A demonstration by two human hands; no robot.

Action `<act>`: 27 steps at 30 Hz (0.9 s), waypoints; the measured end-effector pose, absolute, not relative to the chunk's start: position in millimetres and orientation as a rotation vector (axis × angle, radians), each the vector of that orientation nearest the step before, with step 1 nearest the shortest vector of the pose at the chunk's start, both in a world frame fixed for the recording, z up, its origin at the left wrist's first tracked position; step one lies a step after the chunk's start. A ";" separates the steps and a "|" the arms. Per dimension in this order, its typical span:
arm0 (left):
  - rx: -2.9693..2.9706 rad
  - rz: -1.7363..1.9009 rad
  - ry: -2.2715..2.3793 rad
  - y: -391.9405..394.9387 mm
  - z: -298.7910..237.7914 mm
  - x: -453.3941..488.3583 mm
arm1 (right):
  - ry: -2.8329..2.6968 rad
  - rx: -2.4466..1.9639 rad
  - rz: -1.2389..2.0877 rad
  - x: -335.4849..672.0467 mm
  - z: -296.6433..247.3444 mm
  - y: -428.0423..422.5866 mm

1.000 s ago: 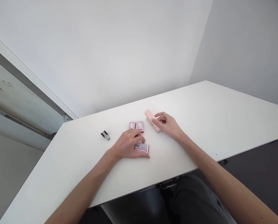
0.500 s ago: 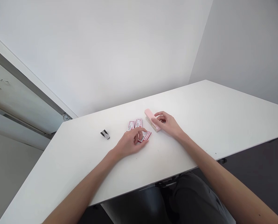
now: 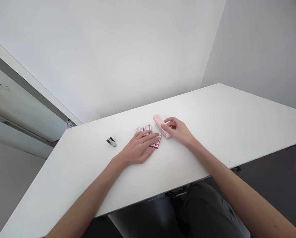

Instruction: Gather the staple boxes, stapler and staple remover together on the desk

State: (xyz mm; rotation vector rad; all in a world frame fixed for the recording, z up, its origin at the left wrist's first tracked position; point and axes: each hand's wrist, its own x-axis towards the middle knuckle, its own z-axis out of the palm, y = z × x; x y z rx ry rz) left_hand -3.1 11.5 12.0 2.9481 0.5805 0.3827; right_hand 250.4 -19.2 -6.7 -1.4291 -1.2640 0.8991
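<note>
A pink stapler (image 3: 160, 123) lies at a slant on the white table, its far end pointing away from me. My right hand (image 3: 176, 129) grips its near part, thumb on the near side and fingers curled round the other. Left of the stapler are several small white-and-red boxes. My left hand (image 3: 139, 148) lies palm down over them with fingers outstretched, touching the nearest box (image 3: 156, 144) and partly covering it. Two more boxes, one of them this box (image 3: 147, 128), show beyond my fingertips.
A black-and-silver staple remover (image 3: 111, 141) lies on the white table (image 3: 88, 172), left of my left hand. Behind the table stands a white wall (image 3: 128, 59). The table's front edge runs just above my lap.
My left hand has flattened out from a curled pose, its fingers now stretched across the boxes. The nearest box has turned. My right hand keeps its hold on the stapler.
</note>
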 end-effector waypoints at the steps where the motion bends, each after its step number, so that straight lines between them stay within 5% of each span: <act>1: 2.951 0.382 0.613 11.6 11.3 -2.5 | -1.265 -1.430 0.898 250.4 -7.0 -19.3; 27: 2.698 0.467 1.194 20.4 -9.9 -0.2 | -1.260 -1.383 0.897 250.3 -7.0 -21.7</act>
